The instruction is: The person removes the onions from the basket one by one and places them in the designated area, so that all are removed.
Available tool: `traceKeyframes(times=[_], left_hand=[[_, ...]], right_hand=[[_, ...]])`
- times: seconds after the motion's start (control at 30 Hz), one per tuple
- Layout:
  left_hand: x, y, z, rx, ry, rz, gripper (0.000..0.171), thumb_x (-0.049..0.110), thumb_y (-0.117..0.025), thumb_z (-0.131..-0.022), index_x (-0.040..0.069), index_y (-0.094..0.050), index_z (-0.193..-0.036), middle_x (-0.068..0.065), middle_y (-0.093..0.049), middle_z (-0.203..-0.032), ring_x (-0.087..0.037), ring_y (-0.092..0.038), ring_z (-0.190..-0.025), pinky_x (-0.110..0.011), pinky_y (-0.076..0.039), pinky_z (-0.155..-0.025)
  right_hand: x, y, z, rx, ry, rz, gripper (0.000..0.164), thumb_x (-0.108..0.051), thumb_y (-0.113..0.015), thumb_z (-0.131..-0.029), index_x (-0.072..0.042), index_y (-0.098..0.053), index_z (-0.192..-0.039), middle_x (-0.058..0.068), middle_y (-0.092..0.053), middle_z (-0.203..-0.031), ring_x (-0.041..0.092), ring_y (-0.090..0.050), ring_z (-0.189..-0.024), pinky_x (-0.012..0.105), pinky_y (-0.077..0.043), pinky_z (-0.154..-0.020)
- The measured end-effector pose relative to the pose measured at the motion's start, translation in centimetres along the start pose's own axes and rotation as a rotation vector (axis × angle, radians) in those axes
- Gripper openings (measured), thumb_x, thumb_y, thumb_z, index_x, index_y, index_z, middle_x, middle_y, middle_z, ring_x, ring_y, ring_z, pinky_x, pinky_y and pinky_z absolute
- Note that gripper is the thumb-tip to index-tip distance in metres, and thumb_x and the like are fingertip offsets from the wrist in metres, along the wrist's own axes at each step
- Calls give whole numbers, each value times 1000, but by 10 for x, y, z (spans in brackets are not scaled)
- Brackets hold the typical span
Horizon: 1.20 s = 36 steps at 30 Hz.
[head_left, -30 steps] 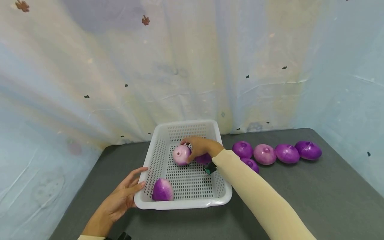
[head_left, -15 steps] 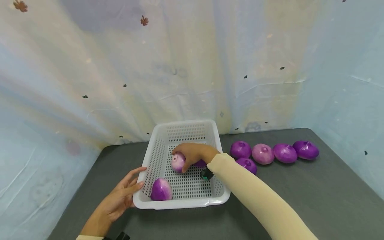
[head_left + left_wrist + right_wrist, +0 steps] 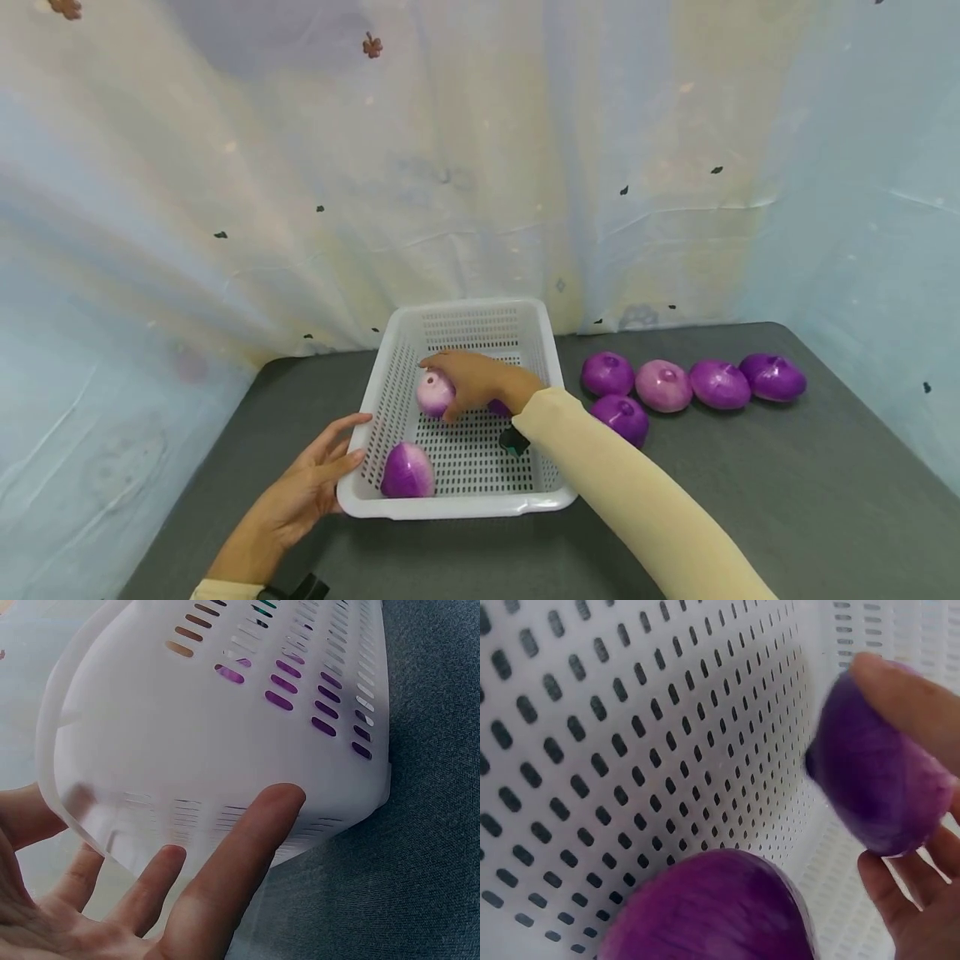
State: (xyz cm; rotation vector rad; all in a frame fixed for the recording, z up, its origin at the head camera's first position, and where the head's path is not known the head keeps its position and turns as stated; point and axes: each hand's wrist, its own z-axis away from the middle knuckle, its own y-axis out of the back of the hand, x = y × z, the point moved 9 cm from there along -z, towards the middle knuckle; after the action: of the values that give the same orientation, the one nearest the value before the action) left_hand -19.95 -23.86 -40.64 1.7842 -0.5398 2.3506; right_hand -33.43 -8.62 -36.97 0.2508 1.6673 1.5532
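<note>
A white perforated plastic basket [image 3: 457, 507] stands on the dark table. My right hand [image 3: 472, 382], reaching inside it, holds a pale pink-purple onion [image 3: 434, 394] between thumb and fingers; the right wrist view shows this onion's purple side [image 3: 877, 765] off the basket floor. Partly hidden under my right wrist is a purple onion [image 3: 498, 407], seen larger in the right wrist view. Another purple-and-white onion [image 3: 407, 472] lies in the near left corner. With fairly straight, spread fingers, my left hand [image 3: 303, 483] touches the basket's left side; the left wrist view shows fingers [image 3: 232, 862] against its outer wall.
To the right of the basket, several purple onions [image 3: 719, 384] lie in a row on the table [image 3: 750, 483], with one more onion [image 3: 621, 419] in front, near the right sleeve. A pale patterned curtain [image 3: 480, 167] hangs along the back and sides.
My right hand has moved the pale onion leftward inside the basket, away from the purple onion beneath the wrist. The left hand stays at the basket's side.
</note>
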Motion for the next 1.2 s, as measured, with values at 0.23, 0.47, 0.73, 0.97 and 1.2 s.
traceKeyframes(times=[0.23, 0.47, 0.73, 0.97, 1.2], left_hand=[[-1, 1, 0, 18, 15, -14, 51, 20, -48, -106, 33, -29, -151, 11, -48, -140, -22, -63, -114, -52, -57, -83], [-3, 3, 0, 48, 31, -23, 54, 22, -49, -106, 33, -26, -153, 11, -46, -141, -21, -63, -115, -52, -57, -84], [-3, 5, 0, 87, 51, -33, 57, 24, -52, -105, 33, -25, -154, 8, -43, -143, -22, -63, -115, -52, -57, -84], [-3, 4, 0, 63, 45, -45, 55, 24, -50, -105, 34, -25, -153, 3, -39, -148, -20, -63, -115, -50, -57, -84], [0, -2, 1, 20, 39, -87, 51, 28, -46, -107, 33, -29, -155, -10, -6, -167, -18, -61, -117, -47, -56, -86]], right_hand=[[-1, 9, 3, 61, 22, -119, 95, -26, -89, -75, -20, -37, -154, 4, -45, -151, 22, -48, -136, 40, -39, -114], [-1, 11, 4, 79, 7, -143, 95, -27, -88, -76, -22, -36, -155, 4, -42, -153, 23, -47, -137, 42, -39, -114], [-1, 12, 4, 94, 17, -178, 94, -25, -88, -76, -21, -36, -154, 4, -42, -153, 23, -47, -136, 42, -40, -113], [1, 12, 4, 93, 1, -161, 94, -27, -88, -76, -24, -36, -154, 2, -43, -152, 22, -48, -136, 41, -41, -113], [2, 12, 5, 95, -3, -159, 94, -29, -88, -76, -24, -36, -154, 2, -44, -151, 21, -49, -134, 41, -42, -112]])
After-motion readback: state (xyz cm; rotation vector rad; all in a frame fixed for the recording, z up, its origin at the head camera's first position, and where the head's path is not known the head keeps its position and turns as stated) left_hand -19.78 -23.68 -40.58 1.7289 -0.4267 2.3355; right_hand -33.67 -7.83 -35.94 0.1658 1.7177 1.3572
